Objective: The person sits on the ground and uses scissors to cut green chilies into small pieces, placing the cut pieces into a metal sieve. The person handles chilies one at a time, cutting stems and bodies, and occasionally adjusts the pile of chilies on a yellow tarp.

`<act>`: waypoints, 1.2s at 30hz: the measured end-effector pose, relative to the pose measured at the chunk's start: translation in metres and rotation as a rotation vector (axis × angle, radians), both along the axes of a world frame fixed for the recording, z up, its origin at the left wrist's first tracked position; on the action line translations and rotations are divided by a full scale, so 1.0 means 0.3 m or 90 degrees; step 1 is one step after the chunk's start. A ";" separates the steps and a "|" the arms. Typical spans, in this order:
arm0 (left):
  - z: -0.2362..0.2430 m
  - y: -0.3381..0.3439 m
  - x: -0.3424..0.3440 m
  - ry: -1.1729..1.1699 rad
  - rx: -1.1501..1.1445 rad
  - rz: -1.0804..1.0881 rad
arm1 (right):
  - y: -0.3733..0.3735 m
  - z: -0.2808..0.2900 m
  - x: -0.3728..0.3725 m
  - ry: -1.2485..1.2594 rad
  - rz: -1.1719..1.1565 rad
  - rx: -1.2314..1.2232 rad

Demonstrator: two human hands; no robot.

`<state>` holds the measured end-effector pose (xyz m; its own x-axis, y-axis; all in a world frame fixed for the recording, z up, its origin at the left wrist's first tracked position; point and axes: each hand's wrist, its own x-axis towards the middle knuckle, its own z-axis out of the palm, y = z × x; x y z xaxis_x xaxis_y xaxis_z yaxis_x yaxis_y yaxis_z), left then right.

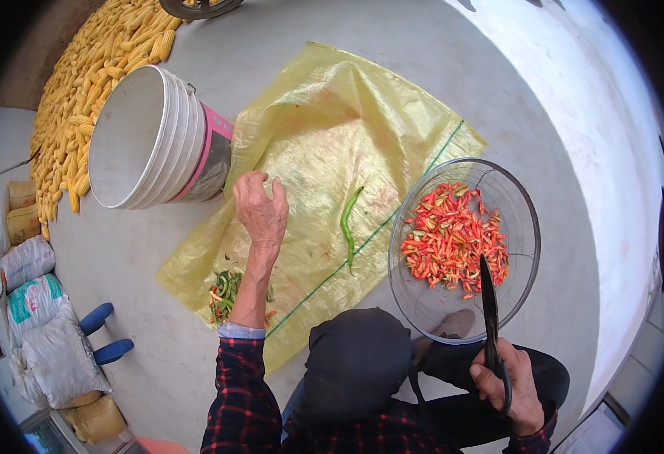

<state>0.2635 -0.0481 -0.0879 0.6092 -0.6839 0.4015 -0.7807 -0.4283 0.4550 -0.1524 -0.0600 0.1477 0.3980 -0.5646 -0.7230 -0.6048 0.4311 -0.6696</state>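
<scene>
My left hand (260,210) hovers over the left part of a yellow woven plastic sheet (309,136), fingers bent and apart, with nothing seen in it. A long green chili pepper (349,227) lies on the sheet to its right. Below the hand, partly behind my forearm, is a small pile of green and red pepper pieces (226,291). My right hand (515,382) grips black-handled scissors (489,303), blades together and pointing away from me. Their tips overlap the view of a round wire basket (532,257), which holds many cut red peppers (453,234).
A white plastic bucket (162,144) with a pink band lies on its side at the sheet's left edge. Behind it spreads a heap of corn cobs (82,113). Stuffed sacks (52,348) and blue slippers (113,350) are at the left; a wheel (200,7) shows at the top.
</scene>
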 end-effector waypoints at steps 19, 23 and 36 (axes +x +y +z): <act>0.455 0.017 -0.074 0.239 -0.151 -0.128 | 0.023 -0.015 -0.042 -0.071 0.073 -0.096; 0.761 0.030 0.294 -0.104 -0.204 0.033 | 0.049 -0.012 -0.018 -0.109 0.034 -0.065; 0.341 0.439 -0.082 0.579 -0.048 -0.031 | -0.008 -0.003 -0.006 -0.093 0.074 0.034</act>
